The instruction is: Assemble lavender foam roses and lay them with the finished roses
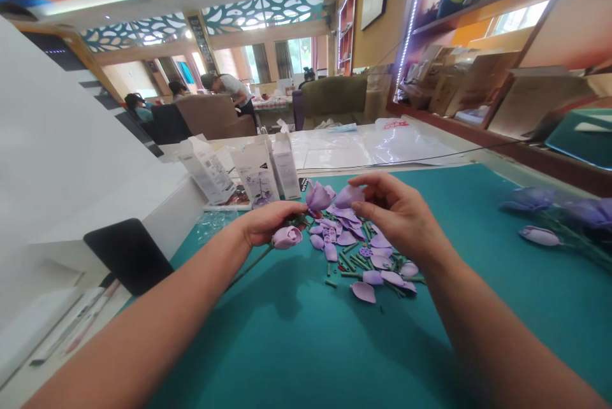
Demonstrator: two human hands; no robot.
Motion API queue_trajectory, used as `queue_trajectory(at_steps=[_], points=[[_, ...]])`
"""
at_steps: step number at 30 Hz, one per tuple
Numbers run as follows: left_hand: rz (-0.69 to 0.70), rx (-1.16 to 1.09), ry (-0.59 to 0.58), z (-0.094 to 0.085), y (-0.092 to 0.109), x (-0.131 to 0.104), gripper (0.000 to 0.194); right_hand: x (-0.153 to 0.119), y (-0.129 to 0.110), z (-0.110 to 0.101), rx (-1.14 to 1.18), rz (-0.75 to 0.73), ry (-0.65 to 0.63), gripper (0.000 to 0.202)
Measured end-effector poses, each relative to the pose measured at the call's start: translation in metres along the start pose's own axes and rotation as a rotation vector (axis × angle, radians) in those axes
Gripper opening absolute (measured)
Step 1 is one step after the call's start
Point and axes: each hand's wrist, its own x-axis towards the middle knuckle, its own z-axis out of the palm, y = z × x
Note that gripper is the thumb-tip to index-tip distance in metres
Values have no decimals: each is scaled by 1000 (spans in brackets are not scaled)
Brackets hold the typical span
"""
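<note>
My left hand (268, 221) is closed around a stem carrying a partly built purple flower (317, 197). Below that hand a pale purple bud (287, 237) on a green stem points to the right. Between the thumb and fingers of my right hand (394, 208) is a single purple petal (349, 197), close beside the flower. Under both hands lies a loose pile of purple petals (347, 239) and short green stem pieces (356, 261). One petal (363, 292) rests at the pile's near edge. The left fingertips are partly hidden behind the flower.
A teal mat (335, 351) covers the table. Open white boxes (253, 170) stand at its back left, near clear plastic wrapping (215, 224). A black tablet (123, 256) leans at left. Finished purple flowers (540, 236) lie at right. People sit and stand in the background.
</note>
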Motion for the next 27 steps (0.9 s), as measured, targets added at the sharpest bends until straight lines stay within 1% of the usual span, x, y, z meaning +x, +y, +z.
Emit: queue_trajectory(at_steps=[3, 7, 8, 11, 12, 17, 22, 27], points=[[1, -32, -3, 3, 0, -1, 14, -3, 0, 4, -3, -10, -19, 17], [23, -35, 0, 4, 0, -1, 12, -6, -7, 10, -17, -24, -9, 32], [28, -35, 6, 4, 0, -1, 11, -7, -9, 11, -35, -29, -10, 30], [30, -42, 25, 4, 0, -3, 12, -8, -10, 15, -128, -49, 23, 7], [31, -46, 31, 5, 0, -4, 13, -8, -9, 16, -161, -61, 46, 4], [31, -64, 32, 9, 1, -8, 18, -10, -5, 24, -246, -137, 140, 8], [22, -95, 47, 12, 1, -8, 17, -13, -2, 29, -193, -45, 131, 8], [20, -109, 29, 13, 1, -7, 16, -13, -1, 31, -222, -28, 145, 12]])
